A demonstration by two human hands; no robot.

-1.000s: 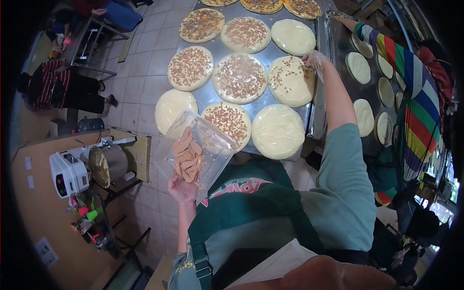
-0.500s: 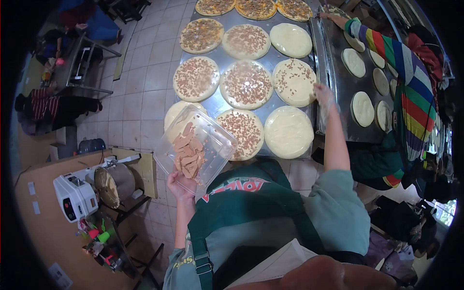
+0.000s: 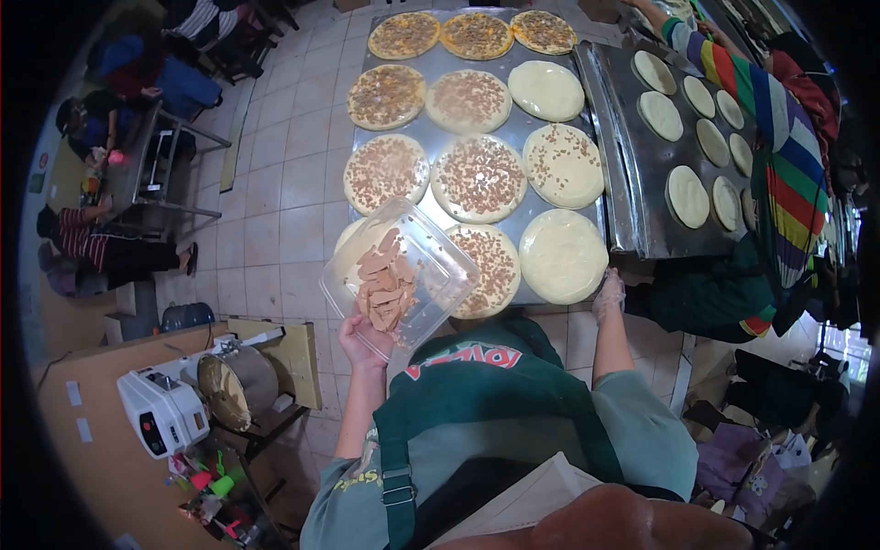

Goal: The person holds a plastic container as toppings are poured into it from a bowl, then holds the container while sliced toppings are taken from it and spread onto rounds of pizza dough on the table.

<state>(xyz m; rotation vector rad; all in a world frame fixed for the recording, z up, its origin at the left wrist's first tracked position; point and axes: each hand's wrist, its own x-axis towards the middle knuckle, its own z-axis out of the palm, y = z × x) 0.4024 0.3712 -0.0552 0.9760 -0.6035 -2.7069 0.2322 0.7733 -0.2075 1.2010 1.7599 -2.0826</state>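
My left hand (image 3: pixel 366 343) grips the near corner of a clear plastic container (image 3: pixel 446 261), tilted above the table. Flat pinkish-brown slices (image 3: pixel 387 286), apparently meat, lie in it. Under the container, a pale round dough base (image 3: pixel 346 247) is mostly hidden. My right hand (image 3: pixel 610 295), in a thin clear glove, is low beside the edge of a plain dough base (image 3: pixel 563 257); its fingers are too small and blurred to read. Brown bits are scattered over the neighbouring base (image 3: pixel 489 275) and, more thinly, over another base (image 3: pixel 564 165).
Topped pizzas (image 3: pixel 477 35) line the far end of the metal table (image 3: pixel 513 220). To the right, a dark metal surface (image 3: pixel 632 206) carries several pale rounds, with a person in a striped sleeve (image 3: pixel 779 137) beside it. A mixer (image 3: pixel 165 412) stands at left; people sit beyond.
My right hand has moved down and toward me, from the thinly sprinkled base to the edge of the plain one. The view has shifted slightly; my left hand still holds the container.
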